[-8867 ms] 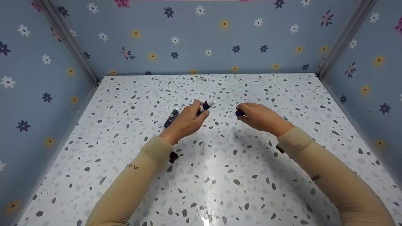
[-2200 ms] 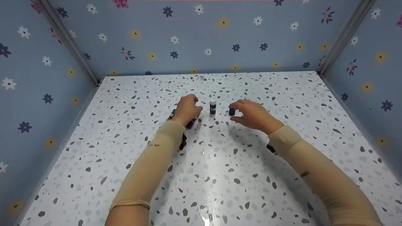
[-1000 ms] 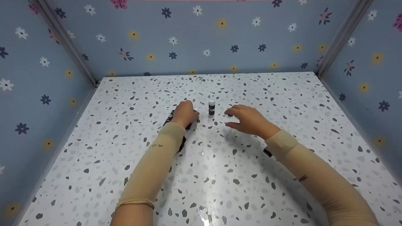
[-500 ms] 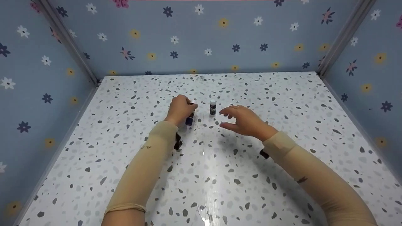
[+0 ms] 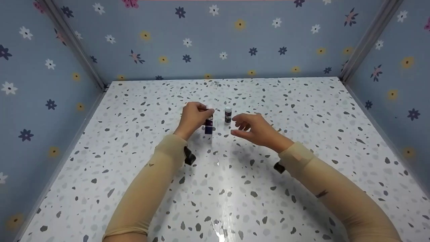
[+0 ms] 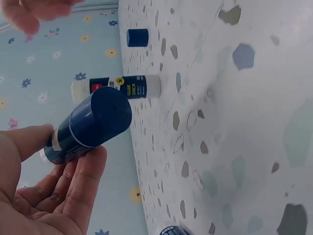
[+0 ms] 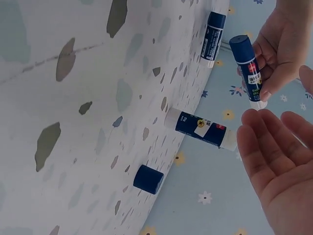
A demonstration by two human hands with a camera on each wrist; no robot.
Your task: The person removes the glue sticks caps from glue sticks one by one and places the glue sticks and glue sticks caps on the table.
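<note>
My left hand (image 5: pixel 194 116) pinches a capped glue stick (image 5: pixel 208 126) by its white end, with the dark blue cap end pointing down and toward me. In the left wrist view that blue cap (image 6: pixel 110 110) faces the camera. An uncapped glue stick (image 5: pixel 228 115) stands upright on the table, white at both ends, its label showing in the right wrist view. Just right of it, my right hand (image 5: pixel 257 129) holds nothing, its fingers loosely bent and thumb apart. A loose blue cap (image 7: pixel 148 179) sits on the table near the standing stick; in the head view my right hand hides it.
Another capped glue stick (image 7: pixel 213 39) lies on the table, hidden behind my left hand in the head view. The speckled white table (image 5: pixel 252 201) is walled by flowered blue panels (image 5: pixel 201 43) at the back and both sides.
The uncapped glue stick, earlier in my left hand, now stands upright. My right hand has let go of the blue cap and moved left. My left hand has picked up another glue stick.
</note>
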